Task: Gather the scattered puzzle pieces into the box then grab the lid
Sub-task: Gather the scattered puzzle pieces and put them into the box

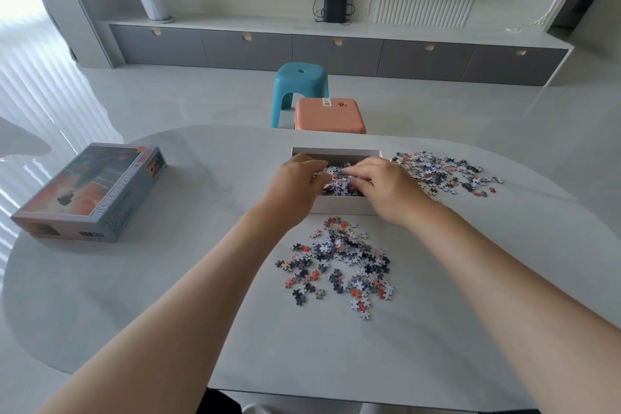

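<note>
Here, my left hand (295, 180) and right hand (381, 186), fingers curled round a clump of puzzle pieces (337, 182), meet over the open white box (339, 207) to drop it in, while the near pile (339, 265) and the right-side pile (440, 171) wait beside it and the printed lid (90, 191) lies well to the left.

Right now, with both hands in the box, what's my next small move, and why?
Probably draw the left hand and right hand back from the box to scoop the near pile: it and the right pile still lie on the table, so the lid waits.
</note>
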`<state>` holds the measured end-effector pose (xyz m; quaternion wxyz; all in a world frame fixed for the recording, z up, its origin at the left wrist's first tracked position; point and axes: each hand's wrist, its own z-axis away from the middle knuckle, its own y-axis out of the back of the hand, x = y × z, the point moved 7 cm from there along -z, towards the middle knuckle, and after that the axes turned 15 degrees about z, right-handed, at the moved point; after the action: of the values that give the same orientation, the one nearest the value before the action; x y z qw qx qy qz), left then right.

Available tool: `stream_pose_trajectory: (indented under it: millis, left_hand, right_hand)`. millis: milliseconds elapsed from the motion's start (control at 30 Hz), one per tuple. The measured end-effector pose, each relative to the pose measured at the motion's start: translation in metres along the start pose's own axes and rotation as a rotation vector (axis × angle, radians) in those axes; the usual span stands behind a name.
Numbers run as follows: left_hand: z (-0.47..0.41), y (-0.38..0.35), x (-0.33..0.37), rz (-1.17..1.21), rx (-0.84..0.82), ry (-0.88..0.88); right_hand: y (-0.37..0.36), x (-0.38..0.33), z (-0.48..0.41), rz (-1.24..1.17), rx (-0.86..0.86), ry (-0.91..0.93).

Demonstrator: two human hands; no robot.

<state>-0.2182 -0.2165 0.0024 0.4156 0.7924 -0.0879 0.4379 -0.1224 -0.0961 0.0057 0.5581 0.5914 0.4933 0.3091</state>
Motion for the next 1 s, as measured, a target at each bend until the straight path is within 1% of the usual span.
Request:
stream_pose_trajectory:
  millis: [33,100,167,233,267,333,400,467,533,600,667,700,733,767,800,900,967,1000]
  left_hand:
    - [0.001,0.000,0.000,-0.014,-0.002,-0.024]
    - [0.006,0.000,0.003,-0.103,-0.024,-0.096]
    - [0.014,-0.007,0.005,-0.244,-0.119,-0.173]
    - [0.022,-0.017,0.002,-0.358,-0.233,-0.207]
    - [0.025,-0.020,-0.001,-0.402,-0.267,-0.203]
    - [0.026,-0.021,-0.006,-0.445,-0.280,-0.186]
    - [0.026,-0.019,-0.006,-0.423,-0.261,-0.176]
    - [0.026,-0.017,-0.002,-0.384,-0.232,-0.183]
    - [0.028,-0.012,0.004,-0.362,-0.186,-0.216]
    - [0.034,-0.003,0.013,-0.337,-0.113,-0.290]
    - [0.042,0.003,0.020,-0.275,-0.084,-0.342]
    - [0.046,0.003,0.020,-0.234,-0.102,-0.342]
    - [0.051,0.001,0.020,-0.198,-0.136,-0.327]
    - [0.058,-0.004,0.017,-0.184,-0.183,-0.303]
    - [0.064,-0.010,0.014,-0.201,-0.237,-0.283]
    - [0.082,-0.029,-0.002,-0.383,-0.387,-0.248]
    - [0.085,-0.032,-0.006,-0.376,-0.387,-0.241]
    - [0.084,-0.031,-0.005,-0.327,-0.364,-0.241]
  right_hand:
    - [0.000,0.000,0.001,0.001,-0.008,0.013]
    - [0.002,0.000,0.003,0.013,0.031,0.020]
    - [0.005,0.000,0.007,0.037,0.105,0.021]
    - [0.005,-0.001,0.010,0.065,0.143,0.028]
    - [0.004,-0.002,0.011,0.077,0.133,0.038]
    - [-0.002,-0.006,0.012,0.084,0.063,0.071]
    - [-0.011,-0.011,0.015,0.089,-0.050,0.101]
    - [-0.019,-0.011,0.018,0.179,-0.151,0.101]
    - [-0.023,-0.009,0.022,0.226,-0.203,0.086]
    - [-0.016,-0.009,0.024,0.156,-0.162,0.078]
    - [0.001,-0.015,0.027,0.115,-0.014,0.122]
    - [0.009,-0.019,0.030,0.122,0.053,0.148]
    - [0.016,-0.024,0.034,0.127,0.085,0.168]
    - [0.020,-0.029,0.038,0.133,0.067,0.179]
    - [0.019,-0.033,0.043,0.142,-0.004,0.178]
    - [-0.002,-0.030,0.064,0.310,-0.377,0.099]
    - [-0.014,-0.022,0.078,0.377,-0.534,0.030]
    - [-0.018,-0.019,0.081,0.344,-0.570,0.001]
